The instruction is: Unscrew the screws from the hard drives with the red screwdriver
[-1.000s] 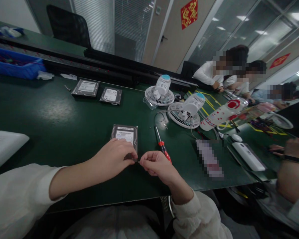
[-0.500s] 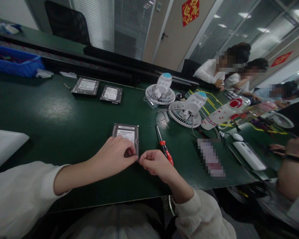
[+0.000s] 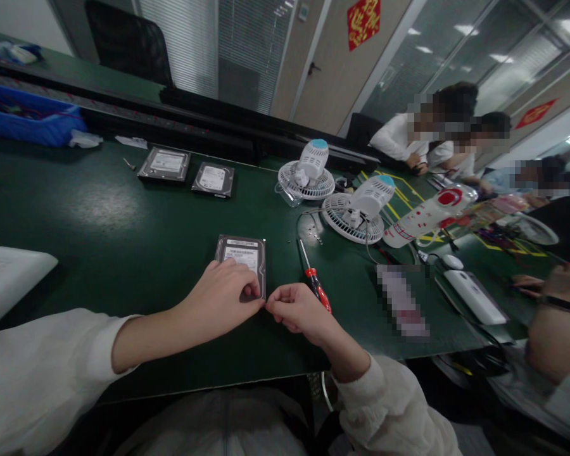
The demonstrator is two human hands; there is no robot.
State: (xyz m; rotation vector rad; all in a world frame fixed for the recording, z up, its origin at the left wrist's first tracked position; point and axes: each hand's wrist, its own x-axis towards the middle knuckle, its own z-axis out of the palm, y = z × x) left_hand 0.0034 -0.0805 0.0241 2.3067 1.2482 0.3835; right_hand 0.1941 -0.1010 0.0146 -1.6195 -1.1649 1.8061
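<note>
A hard drive (image 3: 247,248) with a white label lies flat on the green table before me. My left hand (image 3: 230,285) rests over its near part, fingers bent and thumb at the near right corner, holding it. That hand hides the lower left of the drive. Beside the same corner, my right hand (image 3: 294,308) is closed in a pinch, its fingertips almost meeting the left thumb. Anything between those fingertips is too small to tell. A screwdriver (image 3: 316,285) with a red and black handle lies just right of my right hand. Several tiny screws (image 3: 316,236) are scattered beyond it.
Two more hard drives (image 3: 165,164) lie at the back left, near a blue bin (image 3: 33,117). Two white fans (image 3: 368,206) stand face down at the back. A printed white bottle (image 3: 425,218) and a white device (image 3: 477,297) are rightward. A co-worker's forearm (image 3: 553,323) reaches in.
Both hands stay nearly in place at the drive's near right corner. The left forearm and the drive have shifted very slightly right.
</note>
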